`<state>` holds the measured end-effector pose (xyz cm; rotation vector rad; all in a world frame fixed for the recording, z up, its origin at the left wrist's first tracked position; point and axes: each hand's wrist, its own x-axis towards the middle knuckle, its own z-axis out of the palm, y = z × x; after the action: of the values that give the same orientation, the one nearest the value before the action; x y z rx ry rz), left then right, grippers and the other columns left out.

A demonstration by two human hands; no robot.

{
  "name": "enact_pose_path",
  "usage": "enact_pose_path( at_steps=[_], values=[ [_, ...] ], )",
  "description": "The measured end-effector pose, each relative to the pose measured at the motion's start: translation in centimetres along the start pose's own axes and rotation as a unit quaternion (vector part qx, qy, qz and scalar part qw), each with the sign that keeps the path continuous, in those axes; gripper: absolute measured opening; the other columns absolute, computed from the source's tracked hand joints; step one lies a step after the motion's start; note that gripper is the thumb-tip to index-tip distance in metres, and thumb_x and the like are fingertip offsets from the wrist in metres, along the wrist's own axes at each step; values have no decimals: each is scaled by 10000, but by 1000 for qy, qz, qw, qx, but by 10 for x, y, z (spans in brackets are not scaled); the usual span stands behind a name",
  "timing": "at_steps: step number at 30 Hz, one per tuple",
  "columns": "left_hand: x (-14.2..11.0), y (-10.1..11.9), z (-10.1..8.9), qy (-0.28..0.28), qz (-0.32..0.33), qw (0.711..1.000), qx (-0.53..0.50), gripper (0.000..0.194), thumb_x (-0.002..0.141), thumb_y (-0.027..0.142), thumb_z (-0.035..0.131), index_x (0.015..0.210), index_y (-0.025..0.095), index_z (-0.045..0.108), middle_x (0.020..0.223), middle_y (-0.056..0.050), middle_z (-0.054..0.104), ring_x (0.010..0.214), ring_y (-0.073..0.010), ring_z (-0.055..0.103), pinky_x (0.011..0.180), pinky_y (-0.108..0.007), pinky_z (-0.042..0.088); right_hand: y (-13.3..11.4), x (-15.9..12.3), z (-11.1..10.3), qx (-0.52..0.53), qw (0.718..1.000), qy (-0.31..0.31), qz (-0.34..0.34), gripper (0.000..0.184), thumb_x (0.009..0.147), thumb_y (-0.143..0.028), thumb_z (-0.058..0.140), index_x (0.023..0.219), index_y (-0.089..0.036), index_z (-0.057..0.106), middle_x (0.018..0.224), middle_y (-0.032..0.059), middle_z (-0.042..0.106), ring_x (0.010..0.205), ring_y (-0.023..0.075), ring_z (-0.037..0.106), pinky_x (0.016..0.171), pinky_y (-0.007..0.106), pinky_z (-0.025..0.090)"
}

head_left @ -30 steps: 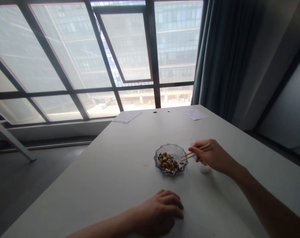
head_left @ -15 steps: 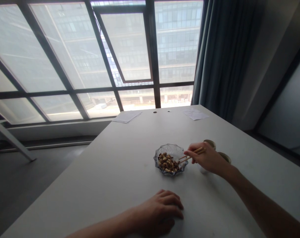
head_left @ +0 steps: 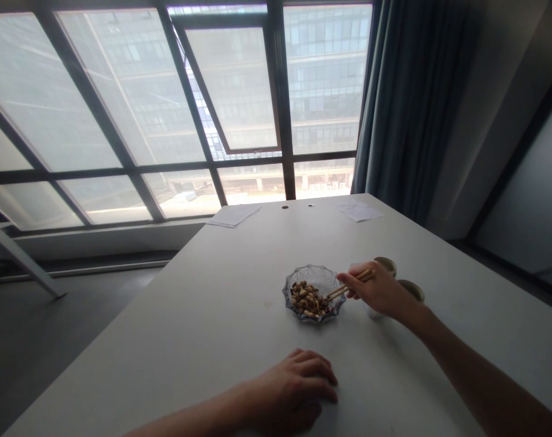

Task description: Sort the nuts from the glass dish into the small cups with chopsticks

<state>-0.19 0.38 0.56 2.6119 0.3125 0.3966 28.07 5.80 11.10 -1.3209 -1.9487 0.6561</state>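
Observation:
A clear glass bowl (head_left: 320,276) with a scalloped rim holds a heap of mixed nuts and seeds (head_left: 308,298), too small to tell apart surely. My right hand (head_left: 371,285) is closed around a pair of wooden chopsticks (head_left: 337,293). Their tips lie close together inside the bowl, at the right side of the heap. Whether they pinch a piece is too small to tell. In front of the bowl, my left hand (head_left: 303,385) rests palm down on the white table (head_left: 203,340), fingers loosely bent and holding nothing.
Partly behind my right hand stand two cups, a far cup (head_left: 387,264) and a near cup (head_left: 413,290), with greenish insides. Pale objects beneath the hand are mostly covered. Paper sheets (head_left: 234,215) lie at the far left corner, more papers (head_left: 361,210) at the far right.
My right hand has moved left and lower, uncovering the cups. The chopstick tips have come together and gone deeper into the bowl. My left hand stays put.

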Motion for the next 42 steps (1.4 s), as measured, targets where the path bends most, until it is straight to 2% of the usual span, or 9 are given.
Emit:
enact_pose_path(
  at_steps=[7, 11, 17, 21, 29, 34, 38, 42],
  values=[
    [-1, -1, 1, -3, 0, 1000, 1, 393, 910, 146, 645, 1283, 269, 625, 1337, -65, 700, 1336, -264, 609, 1181, -411, 437, 4, 1, 3, -9, 999, 27, -27, 571, 1018, -620, 621, 656, -182, 683, 613, 47, 730, 594, 207, 705, 571, 288, 462],
    [-1, 0, 0, -11, -3, 1000, 0, 384, 923, 149, 637, 1288, 266, 628, 1349, -73, 695, 1350, -269, 601, 1186, -417, 436, 8, 2, 8, 29, 997, 46, -48, 567, 1018, -625, 618, 650, -195, 649, 617, 42, 717, 617, 213, 716, 589, 290, 494],
    [0, 0, 0, -4, -1, 1000, -4, 378, 920, 156, 639, 1282, 265, 639, 1350, -75, 698, 1348, -276, 605, 1186, -424, 439, 18, 7, 19, 85, 993, 29, -71, 480, 1032, -582, 627, 788, -188, 748, 739, 57, 757, 662, 205, 725, 633, 298, 538],
    [-1, 0, 1, 2, -1, 1000, -10, 378, 922, 150, 649, 1280, 268, 646, 1348, -67, 701, 1339, -265, 610, 1186, -409, 434, 24, 10, 28, 81, 992, 12, -98, 428, 1032, -544, 651, 822, -193, 777, 756, 53, 752, 673, 184, 704, 657, 286, 542],
    [-2, 0, 1, -2, -5, 1000, -5, 370, 930, 159, 655, 1281, 273, 633, 1349, -60, 700, 1345, -258, 603, 1181, -404, 428, 25, 9, 35, 113, 991, 0, -72, 523, 993, -665, 644, 814, -193, 778, 775, 93, 783, 658, 203, 751, 614, 282, 588],
    [0, 1, 0, -8, -5, 1000, -2, 375, 924, 145, 656, 1276, 271, 628, 1349, -67, 697, 1352, -263, 601, 1188, -407, 431, 24, 8, 39, 102, 993, 36, -49, 556, 992, -684, 628, 711, -212, 716, 710, 92, 781, 627, 215, 764, 570, 276, 566],
    [0, 0, 0, -12, -7, 1000, 4, 382, 920, 143, 660, 1278, 274, 629, 1349, -65, 697, 1354, -263, 600, 1192, -407, 434, 17, 8, 27, 73, 994, 67, -54, 556, 1005, -654, 624, 677, -212, 707, 675, 92, 773, 629, 230, 766, 583, 294, 565],
    [0, 1, 0, -10, -7, 1000, 1, 396, 916, 138, 664, 1287, 273, 626, 1360, -59, 693, 1363, -252, 592, 1207, -395, 424, 7, 1, -11, 64, 992, 106, -29, 516, 995, -633, 654, 744, -193, 750, 717, 97, 792, 711, 272, 807, 587, 300, 594]
  ],
)
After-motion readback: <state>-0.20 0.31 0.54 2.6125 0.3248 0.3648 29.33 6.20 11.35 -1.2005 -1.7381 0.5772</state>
